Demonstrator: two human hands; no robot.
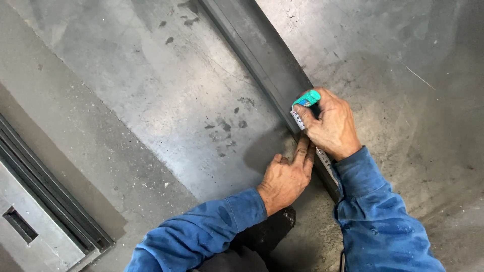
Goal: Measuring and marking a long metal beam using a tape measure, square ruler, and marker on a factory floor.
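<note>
A long dark metal bar [257, 55] runs diagonally over a grey steel sheet [166, 95]. Along the bar's near end lies a white tape measure blade [325, 160]. My right hand [330, 123] is closed around a green marker [307, 98], its tip down at the blade on the bar. Just below it, my left hand [286, 176] rests on the sheet beside the bar, fingers stretched, the index finger pressing on the blade. Both sleeves are blue.
A grey metal frame with dark channels and a slot [35, 211] lies at the lower left. Concrete floor [433, 166] shows to the right of the bar. My dark trouser knee [262, 242] is at the bottom centre.
</note>
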